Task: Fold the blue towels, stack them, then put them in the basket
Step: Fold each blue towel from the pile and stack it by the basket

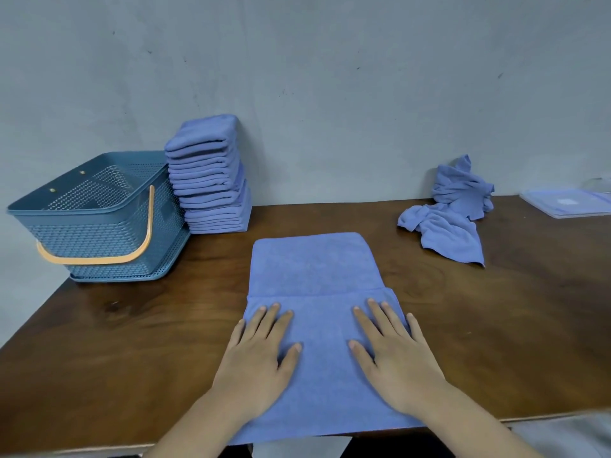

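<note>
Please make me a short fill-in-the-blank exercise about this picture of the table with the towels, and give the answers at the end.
1. The left hand and the right hand lie flat on a blue ____.
2. The stack of folded towels stands to the ____ of the basket.
3. The basket's handle is ____ in colour.
4. The crumpled towels lie on the brown ____.
Answers: towel, right, orange, table.
</note>
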